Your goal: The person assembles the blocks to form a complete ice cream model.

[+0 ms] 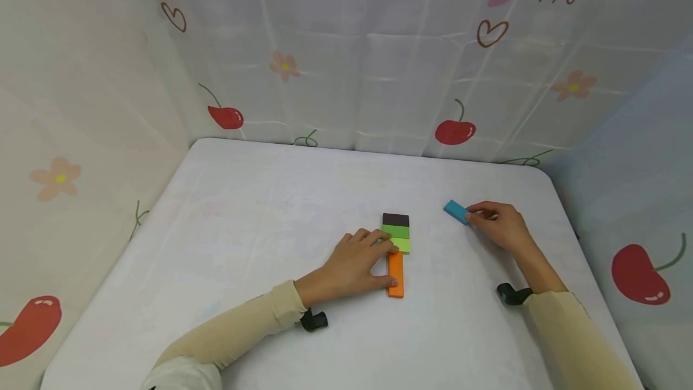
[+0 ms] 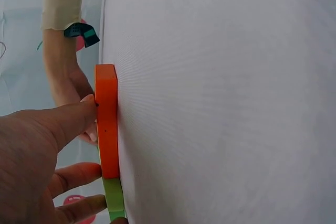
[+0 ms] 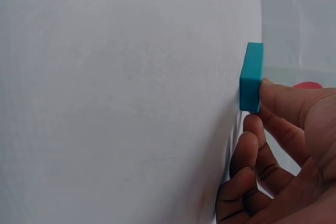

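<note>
My left hand point(image 1: 354, 263) lies over a row of flat blocks. Its thumb touches the top of the orange block point(image 1: 396, 275), and its index fingertip rests where orange meets the light green block point(image 1: 403, 246). In the left wrist view, the thumb and spread fingers lie along the orange block point(image 2: 106, 124). Beyond the light green block come a green block point(image 1: 397, 232) and a dark block point(image 1: 396, 219), side by side. Off to the right, my right hand point(image 1: 500, 224) pinches a blue block point(image 1: 456, 212) by its near end, as the right wrist view shows too.
A white table point(image 1: 260, 209) lies under both hands. Printed curtains point(image 1: 352, 77) rise behind it and at its sides. Black wrist devices sit by the left sleeve point(image 1: 314, 321) and the right sleeve point(image 1: 513, 294).
</note>
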Demonstrator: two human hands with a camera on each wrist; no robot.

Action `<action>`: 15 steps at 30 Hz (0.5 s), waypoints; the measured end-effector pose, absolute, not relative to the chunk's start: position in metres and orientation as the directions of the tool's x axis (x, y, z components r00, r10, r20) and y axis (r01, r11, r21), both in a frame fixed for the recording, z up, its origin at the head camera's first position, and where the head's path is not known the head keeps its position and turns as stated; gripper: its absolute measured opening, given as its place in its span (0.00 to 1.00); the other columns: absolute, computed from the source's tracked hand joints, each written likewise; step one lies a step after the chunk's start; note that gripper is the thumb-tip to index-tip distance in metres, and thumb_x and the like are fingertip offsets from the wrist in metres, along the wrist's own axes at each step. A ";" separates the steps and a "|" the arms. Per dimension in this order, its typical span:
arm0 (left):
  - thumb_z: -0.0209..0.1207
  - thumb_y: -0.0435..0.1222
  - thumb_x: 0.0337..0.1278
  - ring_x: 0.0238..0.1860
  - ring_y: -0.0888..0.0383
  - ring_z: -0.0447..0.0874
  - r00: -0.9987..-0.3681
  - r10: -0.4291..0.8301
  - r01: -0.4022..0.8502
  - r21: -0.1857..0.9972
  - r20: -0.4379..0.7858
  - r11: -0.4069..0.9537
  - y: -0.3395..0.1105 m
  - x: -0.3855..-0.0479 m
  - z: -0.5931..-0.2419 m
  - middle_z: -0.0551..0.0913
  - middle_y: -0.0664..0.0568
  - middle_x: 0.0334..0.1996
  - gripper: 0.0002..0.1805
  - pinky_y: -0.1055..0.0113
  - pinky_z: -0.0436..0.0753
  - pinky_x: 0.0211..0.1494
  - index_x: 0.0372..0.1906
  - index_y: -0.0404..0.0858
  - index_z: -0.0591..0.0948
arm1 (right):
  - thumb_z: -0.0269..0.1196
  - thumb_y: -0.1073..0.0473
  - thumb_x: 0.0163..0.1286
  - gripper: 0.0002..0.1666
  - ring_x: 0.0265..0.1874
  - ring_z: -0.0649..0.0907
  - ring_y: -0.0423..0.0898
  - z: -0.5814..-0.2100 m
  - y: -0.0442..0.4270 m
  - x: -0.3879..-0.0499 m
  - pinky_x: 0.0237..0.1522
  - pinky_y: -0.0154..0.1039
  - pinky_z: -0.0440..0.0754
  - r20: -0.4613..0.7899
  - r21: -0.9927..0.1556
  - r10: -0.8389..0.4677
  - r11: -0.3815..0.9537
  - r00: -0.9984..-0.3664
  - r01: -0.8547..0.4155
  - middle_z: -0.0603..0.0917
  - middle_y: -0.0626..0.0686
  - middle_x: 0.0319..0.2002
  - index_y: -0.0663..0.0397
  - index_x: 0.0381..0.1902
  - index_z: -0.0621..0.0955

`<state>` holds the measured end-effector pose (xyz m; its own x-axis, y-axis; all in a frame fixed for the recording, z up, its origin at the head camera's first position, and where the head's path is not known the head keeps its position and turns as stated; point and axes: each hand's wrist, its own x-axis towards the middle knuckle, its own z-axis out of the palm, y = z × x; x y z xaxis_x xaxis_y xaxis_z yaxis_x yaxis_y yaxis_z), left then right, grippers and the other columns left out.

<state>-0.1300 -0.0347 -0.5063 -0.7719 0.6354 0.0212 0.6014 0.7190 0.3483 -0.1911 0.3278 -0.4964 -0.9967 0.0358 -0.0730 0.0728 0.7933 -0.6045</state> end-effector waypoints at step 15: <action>0.68 0.65 0.64 0.68 0.54 0.75 -0.774 0.633 0.596 0.354 0.016 0.721 -0.034 -0.129 -0.505 0.75 0.59 0.73 0.32 0.53 0.77 0.65 0.68 0.58 0.80 | 0.66 0.48 0.79 0.22 0.49 0.80 0.57 -0.499 0.318 -0.199 0.41 0.38 0.77 -0.091 -0.614 0.036 0.785 -0.995 0.085 0.85 0.64 0.50 0.56 0.61 0.87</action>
